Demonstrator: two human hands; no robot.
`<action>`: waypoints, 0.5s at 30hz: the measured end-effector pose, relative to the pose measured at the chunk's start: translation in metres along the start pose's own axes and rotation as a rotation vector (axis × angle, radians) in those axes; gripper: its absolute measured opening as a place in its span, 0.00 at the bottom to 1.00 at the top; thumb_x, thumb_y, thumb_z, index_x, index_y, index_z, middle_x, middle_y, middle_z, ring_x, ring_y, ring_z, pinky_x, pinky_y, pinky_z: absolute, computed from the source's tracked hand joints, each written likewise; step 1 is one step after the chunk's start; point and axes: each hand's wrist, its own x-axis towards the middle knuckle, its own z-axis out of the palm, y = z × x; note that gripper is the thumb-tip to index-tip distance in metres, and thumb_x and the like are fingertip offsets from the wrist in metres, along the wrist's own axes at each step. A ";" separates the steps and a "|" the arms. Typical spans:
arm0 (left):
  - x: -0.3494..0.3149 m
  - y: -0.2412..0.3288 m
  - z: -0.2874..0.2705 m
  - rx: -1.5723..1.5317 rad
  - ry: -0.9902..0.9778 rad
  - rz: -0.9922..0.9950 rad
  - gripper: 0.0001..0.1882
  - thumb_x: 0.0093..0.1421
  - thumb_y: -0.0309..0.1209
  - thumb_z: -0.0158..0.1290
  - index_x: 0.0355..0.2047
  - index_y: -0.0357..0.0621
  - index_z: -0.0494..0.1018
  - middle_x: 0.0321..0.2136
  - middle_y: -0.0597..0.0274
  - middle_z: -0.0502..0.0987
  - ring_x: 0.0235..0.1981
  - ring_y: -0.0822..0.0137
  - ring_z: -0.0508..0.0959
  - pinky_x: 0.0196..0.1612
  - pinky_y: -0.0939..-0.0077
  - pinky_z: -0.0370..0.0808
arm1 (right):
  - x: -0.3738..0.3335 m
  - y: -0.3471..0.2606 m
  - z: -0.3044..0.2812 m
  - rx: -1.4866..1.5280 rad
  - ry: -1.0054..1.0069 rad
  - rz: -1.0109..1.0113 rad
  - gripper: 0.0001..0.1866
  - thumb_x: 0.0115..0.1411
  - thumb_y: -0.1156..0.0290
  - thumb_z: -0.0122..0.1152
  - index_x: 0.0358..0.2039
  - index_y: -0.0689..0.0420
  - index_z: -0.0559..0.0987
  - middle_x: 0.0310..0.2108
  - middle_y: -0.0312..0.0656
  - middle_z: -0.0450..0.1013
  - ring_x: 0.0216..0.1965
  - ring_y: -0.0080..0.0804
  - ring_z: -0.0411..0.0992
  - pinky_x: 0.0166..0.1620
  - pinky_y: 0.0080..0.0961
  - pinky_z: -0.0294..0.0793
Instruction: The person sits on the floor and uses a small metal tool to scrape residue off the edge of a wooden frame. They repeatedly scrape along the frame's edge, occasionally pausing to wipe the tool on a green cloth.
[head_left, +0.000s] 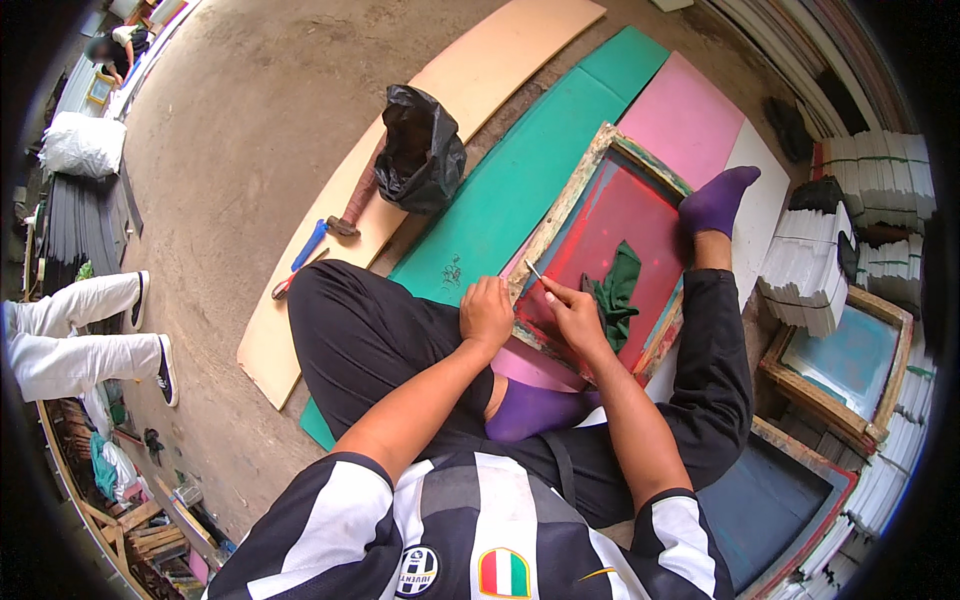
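A wooden screen-printing frame (552, 232) with red-stained mesh lies between my legs, its wood worn and paint-spotted. My left hand (487, 312) is closed at the frame's near left corner, fingers bent against the wood. In my right hand (576, 318) is a thin tool (534, 269) with a pale metal tip, which points at the frame's left rail. The fist hides its handle, so I cannot tell its exact kind. A crumpled dark green cloth (616, 295) lies on the mesh beside my right hand. Small dark bits (452, 270) are scattered on the green board left of the frame.
Green (540, 130), peach (480, 60) and pink boards cover the floor. A black plastic bag (420, 150), a hammer (350, 215) and a blue-handled tool (310, 245) lie left. Other frames (845, 360) and white stacks (805, 265) stand right. A person's legs (85, 340) show at left.
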 end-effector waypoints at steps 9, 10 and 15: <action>0.001 -0.001 -0.004 0.002 -0.013 -0.012 0.15 0.72 0.37 0.44 0.34 0.42 0.73 0.35 0.51 0.76 0.38 0.46 0.76 0.43 0.50 0.72 | 0.003 -0.003 -0.006 0.138 -0.088 0.132 0.20 0.68 0.67 0.59 0.60 0.52 0.80 0.48 0.45 0.82 0.41 0.32 0.80 0.47 0.28 0.76; 0.001 -0.002 -0.003 -0.001 -0.010 -0.011 0.15 0.72 0.37 0.44 0.34 0.42 0.73 0.35 0.51 0.76 0.38 0.46 0.76 0.43 0.50 0.72 | 0.001 -0.007 -0.006 -0.025 -0.047 0.031 0.20 0.68 0.66 0.59 0.60 0.50 0.80 0.48 0.48 0.82 0.41 0.37 0.82 0.47 0.30 0.77; 0.000 0.000 -0.006 -0.061 0.024 -0.007 0.16 0.72 0.35 0.43 0.32 0.38 0.73 0.33 0.44 0.76 0.37 0.41 0.75 0.43 0.47 0.71 | -0.002 -0.050 -0.015 -0.566 -0.104 0.085 0.19 0.67 0.65 0.59 0.58 0.44 0.81 0.50 0.55 0.78 0.50 0.52 0.79 0.51 0.35 0.77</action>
